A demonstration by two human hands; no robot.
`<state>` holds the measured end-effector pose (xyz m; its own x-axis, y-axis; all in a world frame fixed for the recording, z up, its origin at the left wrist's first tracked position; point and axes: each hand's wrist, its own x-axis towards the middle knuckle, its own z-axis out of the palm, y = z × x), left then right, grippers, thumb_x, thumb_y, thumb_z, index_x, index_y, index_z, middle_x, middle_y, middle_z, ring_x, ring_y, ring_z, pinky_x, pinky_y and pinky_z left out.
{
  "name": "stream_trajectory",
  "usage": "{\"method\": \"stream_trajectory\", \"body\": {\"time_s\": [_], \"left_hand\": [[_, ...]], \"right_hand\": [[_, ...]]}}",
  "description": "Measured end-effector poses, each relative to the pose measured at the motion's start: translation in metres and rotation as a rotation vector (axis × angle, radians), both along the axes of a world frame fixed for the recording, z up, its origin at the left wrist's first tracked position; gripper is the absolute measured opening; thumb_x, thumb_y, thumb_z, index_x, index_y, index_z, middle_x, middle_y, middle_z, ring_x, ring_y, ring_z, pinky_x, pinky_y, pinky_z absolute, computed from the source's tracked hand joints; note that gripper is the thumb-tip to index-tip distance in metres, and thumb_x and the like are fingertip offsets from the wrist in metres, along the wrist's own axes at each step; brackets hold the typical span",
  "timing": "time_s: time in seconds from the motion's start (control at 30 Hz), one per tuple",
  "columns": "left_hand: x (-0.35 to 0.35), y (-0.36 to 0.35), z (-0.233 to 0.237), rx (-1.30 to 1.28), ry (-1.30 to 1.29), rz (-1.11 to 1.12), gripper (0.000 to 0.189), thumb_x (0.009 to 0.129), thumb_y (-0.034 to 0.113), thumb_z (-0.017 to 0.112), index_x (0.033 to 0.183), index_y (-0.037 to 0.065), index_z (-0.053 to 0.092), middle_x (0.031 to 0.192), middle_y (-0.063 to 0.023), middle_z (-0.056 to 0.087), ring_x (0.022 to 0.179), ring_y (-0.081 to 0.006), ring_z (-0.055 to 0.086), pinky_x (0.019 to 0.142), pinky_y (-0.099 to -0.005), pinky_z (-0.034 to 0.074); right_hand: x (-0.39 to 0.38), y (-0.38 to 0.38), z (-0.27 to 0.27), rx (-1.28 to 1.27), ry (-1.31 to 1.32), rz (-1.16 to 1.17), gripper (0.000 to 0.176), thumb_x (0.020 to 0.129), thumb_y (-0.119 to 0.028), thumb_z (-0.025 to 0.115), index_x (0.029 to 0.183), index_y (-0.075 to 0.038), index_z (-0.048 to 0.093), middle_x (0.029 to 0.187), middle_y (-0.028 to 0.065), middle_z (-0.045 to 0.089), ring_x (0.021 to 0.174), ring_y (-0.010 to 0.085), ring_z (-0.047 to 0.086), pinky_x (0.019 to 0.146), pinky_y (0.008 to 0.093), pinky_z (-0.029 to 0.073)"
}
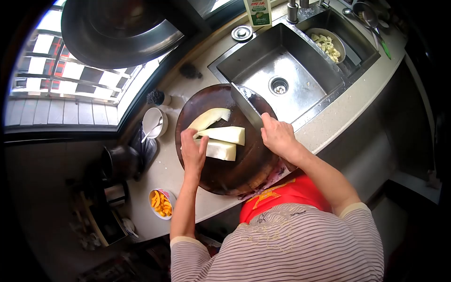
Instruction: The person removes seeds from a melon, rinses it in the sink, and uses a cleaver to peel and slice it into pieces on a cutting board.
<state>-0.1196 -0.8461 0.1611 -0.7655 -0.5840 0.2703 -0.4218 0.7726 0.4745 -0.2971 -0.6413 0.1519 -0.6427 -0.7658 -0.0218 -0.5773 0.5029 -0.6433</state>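
A round dark wooden cutting board (235, 174) lies on the counter beside the sink. On it are three pale long pieces of melon-like vegetable (225, 135). My left hand (193, 152) presses on the left ends of the pieces, fingers spread over them. My right hand (278, 136) grips the handle of a wide cleaver (246, 104), whose blade points toward the far side of the board, just right of the pieces.
A steel sink (277, 70) holds a bowl of cut pale vegetable (327, 45). A bowl of orange slices (161, 203) sits near the counter's front edge. A white bowl with a spoon (154, 122), a carton (258, 11) and a large wok (117, 33) stand behind.
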Motion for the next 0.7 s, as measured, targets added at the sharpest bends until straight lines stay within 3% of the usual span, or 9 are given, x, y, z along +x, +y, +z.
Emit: {"method": "stream_trajectory", "body": {"time_s": [0.17, 0.2, 0.3, 0.33, 0.43, 0.47, 0.57, 0.7], "left_hand": [[0.03, 0.005, -0.021, -0.263, 0.019, -0.074, 0.051, 0.073, 0.047, 0.068, 0.097, 0.004, 0.053, 0.098, -0.0147, 0.054, 0.096, -0.0328, 0.052, 0.084, -0.0437, 0.04], [0.035, 0.002, -0.027, -0.319, -0.035, -0.151, 0.058, 0.071, 0.055, 0.064, 0.099, 0.006, 0.055, 0.101, -0.0117, 0.057, 0.097, -0.0298, 0.052, 0.085, -0.0436, 0.039], [0.031, 0.019, 0.001, -0.306, -0.23, -0.269, 0.059, 0.075, 0.057, 0.058, 0.106, 0.006, 0.056, 0.105, -0.0086, 0.059, 0.098, -0.0286, 0.052, 0.085, -0.042, 0.037], [0.031, 0.022, 0.007, -0.321, -0.252, -0.273, 0.057, 0.07, 0.05, 0.067, 0.109, 0.009, 0.057, 0.106, -0.0051, 0.061, 0.097, -0.0267, 0.053, 0.085, -0.0406, 0.037], [0.036, 0.031, 0.014, -0.245, -0.331, -0.214, 0.056, 0.063, 0.036, 0.076, 0.109, 0.01, 0.057, 0.106, -0.0057, 0.061, 0.097, -0.0261, 0.054, 0.085, -0.0401, 0.038], [0.039, 0.034, 0.012, -0.229, -0.36, -0.18, 0.06, 0.056, 0.023, 0.081, 0.108, 0.01, 0.057, 0.103, -0.0061, 0.061, 0.096, -0.0261, 0.054, 0.082, -0.0389, 0.04], [0.046, 0.039, 0.012, -0.148, -0.512, -0.074, 0.058, 0.055, 0.022, 0.08, 0.106, 0.009, 0.055, 0.099, -0.0069, 0.061, 0.095, -0.0275, 0.055, 0.078, -0.0389, 0.044], [0.058, 0.043, 0.013, 0.005, -0.531, 0.059, 0.053, 0.057, 0.026, 0.079, 0.101, 0.008, 0.054, 0.092, -0.011, 0.06, 0.089, -0.0313, 0.058, 0.072, -0.0421, 0.047]], "right_hand": [[0.008, -0.005, 0.0, 0.028, 0.057, 0.024, 0.019, 0.081, -0.01, 0.055, 0.093, -0.004, 0.042, 0.076, 0.0182, 0.061, 0.07, 0.0391, 0.061, 0.063, 0.0498, 0.048], [0.01, -0.006, -0.001, 0.027, 0.066, 0.032, 0.016, 0.082, -0.01, 0.053, 0.092, -0.004, 0.042, 0.076, 0.0184, 0.06, 0.069, 0.0396, 0.061, 0.062, 0.0504, 0.048], [0.013, -0.008, 0.002, 0.02, 0.071, 0.044, 0.013, 0.083, -0.009, 0.05, 0.092, -0.004, 0.041, 0.077, 0.019, 0.06, 0.068, 0.0399, 0.061, 0.062, 0.0507, 0.048], [0.013, -0.008, 0.004, 0.019, 0.08, 0.05, 0.013, 0.082, -0.008, 0.05, 0.092, -0.003, 0.042, 0.077, 0.0195, 0.061, 0.068, 0.0399, 0.062, 0.062, 0.0502, 0.049], [0.015, -0.008, 0.007, 0.02, 0.096, 0.062, 0.014, 0.08, -0.006, 0.049, 0.092, -0.002, 0.044, 0.077, 0.0208, 0.061, 0.069, 0.04, 0.063, 0.063, 0.0493, 0.05], [0.016, -0.008, 0.007, 0.025, 0.094, 0.067, 0.014, 0.08, -0.006, 0.049, 0.092, -0.002, 0.043, 0.078, 0.0211, 0.061, 0.069, 0.0402, 0.063, 0.063, 0.0495, 0.05], [0.017, -0.01, 0.005, 0.012, 0.112, 0.068, 0.013, 0.082, -0.007, 0.049, 0.092, -0.003, 0.042, 0.077, 0.0204, 0.061, 0.068, 0.0412, 0.062, 0.061, 0.0514, 0.049], [0.02, -0.01, 0.003, -0.009, 0.139, 0.066, 0.012, 0.083, -0.008, 0.048, 0.092, -0.004, 0.042, 0.076, 0.02, 0.06, 0.067, 0.0417, 0.061, 0.06, 0.0524, 0.048]]}}
